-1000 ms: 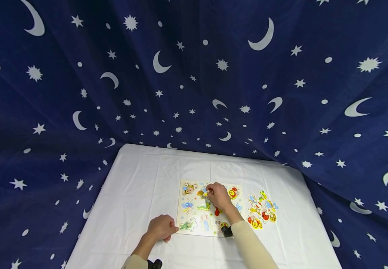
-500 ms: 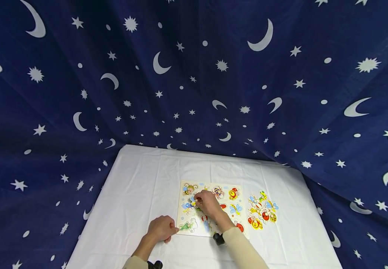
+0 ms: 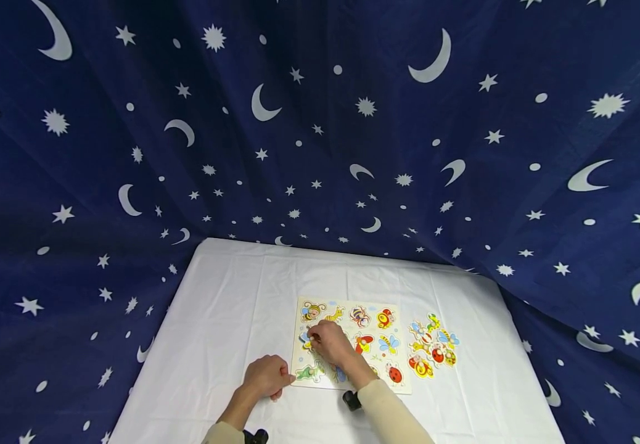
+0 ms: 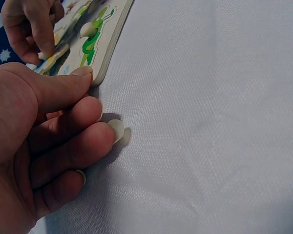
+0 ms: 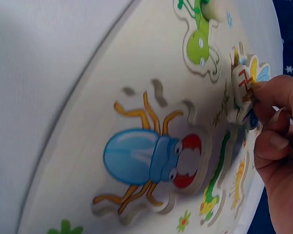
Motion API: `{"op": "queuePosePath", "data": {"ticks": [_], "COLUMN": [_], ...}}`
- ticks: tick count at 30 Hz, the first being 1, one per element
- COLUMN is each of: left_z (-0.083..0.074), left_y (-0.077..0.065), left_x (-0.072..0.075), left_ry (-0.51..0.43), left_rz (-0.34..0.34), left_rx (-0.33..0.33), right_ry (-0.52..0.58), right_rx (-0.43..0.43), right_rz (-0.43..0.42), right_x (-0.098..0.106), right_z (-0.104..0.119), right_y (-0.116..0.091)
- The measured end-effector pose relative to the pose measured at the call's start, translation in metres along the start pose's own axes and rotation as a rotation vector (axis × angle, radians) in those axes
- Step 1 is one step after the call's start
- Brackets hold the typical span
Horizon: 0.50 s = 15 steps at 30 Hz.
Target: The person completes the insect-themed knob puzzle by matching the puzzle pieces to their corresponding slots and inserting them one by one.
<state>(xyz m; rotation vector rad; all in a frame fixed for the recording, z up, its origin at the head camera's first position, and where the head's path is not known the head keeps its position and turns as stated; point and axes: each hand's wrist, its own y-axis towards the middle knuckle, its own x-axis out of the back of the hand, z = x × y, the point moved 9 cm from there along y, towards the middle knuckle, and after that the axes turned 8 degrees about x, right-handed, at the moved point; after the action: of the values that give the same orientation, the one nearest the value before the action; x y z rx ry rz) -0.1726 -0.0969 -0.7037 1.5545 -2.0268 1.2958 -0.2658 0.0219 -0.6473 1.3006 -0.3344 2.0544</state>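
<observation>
Two hands, one puzzle board (image 5: 151, 53), one held piece. Right hand (image 3: 331, 342) pinches the winged piece (image 5: 245, 90) between thumb and fingers, tilted over the board's left part, middle row. Left hand (image 3: 266, 376) grasps nothing, fingers loosely bent, thumb tip touching the board's near-left corner. Roughly eight loose pieces (image 3: 438, 354) overlap in one heap just right of the board; exact count unclear. One spider (image 3: 359, 317) in the top row, one red ladybug (image 3: 394, 374) at the near-right corner. Two sleeves (image 3: 394, 413), two black wrist devices (image 3: 351, 401), one white cloth (image 3: 225, 296), one blue curtain (image 3: 320, 142) with moons and stars. Head view alone gives the heap. Right wrist alone gives one whole blue beetle (image 5: 141, 156) in its recess, plus the piece's red zigzag. Left wrist clearly shows one round knob (image 4: 89, 30) on the green insect (image 4: 92, 48).
</observation>
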Motion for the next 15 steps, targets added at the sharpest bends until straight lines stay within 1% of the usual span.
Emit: {"op": "queuePosePath", "data": {"ticks": [4, 11, 15], "left_z": [-0.001, -0.001, -0.002], "left_y": [-0.001, -0.002, -0.003], "left_x": [0.001, 0.001, 0.002], "left_ry": [-0.003, -0.007, -0.021], "left_rz": [-0.012, -0.019, -0.018], "left_rx": [-0.003, 0.004, 0.006], "right_ry": [-0.011, 0.006, -0.019], "right_rx": [-0.005, -0.011, -0.017], "right_rz": [0.01, 0.028, 0.035], "right_x": [-0.003, -0.009, -0.011], "right_z": [0.004, 0.006, 0.006], "right_y": [0.003, 0.002, 0.003]}}
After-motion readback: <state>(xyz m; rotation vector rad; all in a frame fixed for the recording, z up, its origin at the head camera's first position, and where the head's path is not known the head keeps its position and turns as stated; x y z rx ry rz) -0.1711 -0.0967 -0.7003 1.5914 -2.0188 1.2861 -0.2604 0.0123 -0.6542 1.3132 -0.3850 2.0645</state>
